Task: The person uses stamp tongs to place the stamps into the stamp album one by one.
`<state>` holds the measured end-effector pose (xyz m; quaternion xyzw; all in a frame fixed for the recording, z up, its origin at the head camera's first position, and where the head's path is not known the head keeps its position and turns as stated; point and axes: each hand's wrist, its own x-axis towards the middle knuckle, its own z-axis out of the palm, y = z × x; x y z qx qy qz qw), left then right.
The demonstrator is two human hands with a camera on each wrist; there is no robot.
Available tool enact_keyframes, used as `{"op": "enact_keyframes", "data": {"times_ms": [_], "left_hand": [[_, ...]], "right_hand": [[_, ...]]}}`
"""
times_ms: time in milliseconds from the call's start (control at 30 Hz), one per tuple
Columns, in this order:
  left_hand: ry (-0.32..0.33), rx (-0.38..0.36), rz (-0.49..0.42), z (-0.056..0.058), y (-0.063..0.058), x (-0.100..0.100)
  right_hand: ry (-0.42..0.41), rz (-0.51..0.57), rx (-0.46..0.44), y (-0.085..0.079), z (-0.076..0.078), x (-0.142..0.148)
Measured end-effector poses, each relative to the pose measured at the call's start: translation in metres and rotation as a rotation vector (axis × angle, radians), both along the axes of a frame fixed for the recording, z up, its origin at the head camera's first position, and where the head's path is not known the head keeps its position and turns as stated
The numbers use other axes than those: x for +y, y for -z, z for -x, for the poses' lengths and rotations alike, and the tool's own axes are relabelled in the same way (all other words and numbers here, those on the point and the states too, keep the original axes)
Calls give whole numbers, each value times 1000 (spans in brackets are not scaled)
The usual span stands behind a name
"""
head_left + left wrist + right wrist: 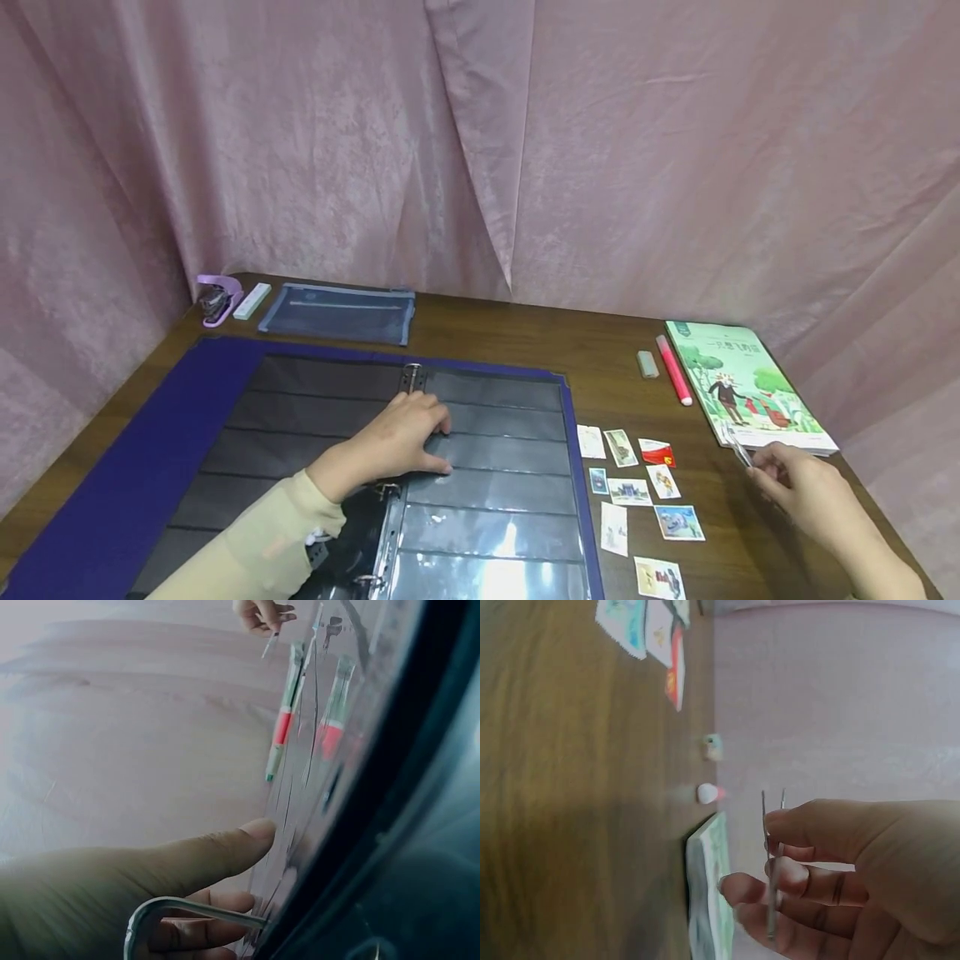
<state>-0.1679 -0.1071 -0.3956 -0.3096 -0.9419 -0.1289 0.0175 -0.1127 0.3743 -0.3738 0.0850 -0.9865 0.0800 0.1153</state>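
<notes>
A stamp album with black pages of clear strip pockets (491, 454) lies spread out in its blue cover (112, 467). Over the album's middle, by the ring spine, my left hand (393, 437) rests on the right-hand page with relaxed fingers and thumb apart. A metal binder ring (187, 903) shows close to those fingers in the left wrist view. At the far right, my right hand (810, 492) holds metal tweezers (772, 900) between thumb and fingers, their tips apart with nothing between them. Several stamps (678, 523) lie loose between the album and this hand.
A green illustrated book (750, 379) lies behind the right hand. Beside it are a red marker (674, 371) and a small eraser (647, 364). Along the back left stand a purple stapler (220, 298), a small pale box (252, 302) and a blue mesh zip pouch (337, 312).
</notes>
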Motion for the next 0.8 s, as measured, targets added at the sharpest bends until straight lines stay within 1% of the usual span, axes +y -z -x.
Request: {"op": "enact_keyframes", "data": {"times_ms": [67,133,233,367,500,600,633,700,800], "left_hand": [[5,4,-4,0,1,0],[6,5,-2,-1,2,0],[8,-1,0,-1,3,-1],[13,-25,0,0,4,-2],[16,-43,1,0,5,-2],[22,-43,1,0,5,-2],[26,-42,0,0,4,-2],[30,-46,3,0,4,-2],[31,-55,7,0,4,-2]], "right_hand": [[-21,6,42,-2,1,-2],[-33,15,62,-3,2,-5],[-38,33,54,-4,2,-9],[-67,39,84,-7,4,-14],[-109,84,143,-10,8,-17],[-121,121,156,-11,10,-19],[-123,130,151,-12,11,-20],[-126,155,108,-13,12,-21],[-129,224,-7,-15,14,-24]]}}
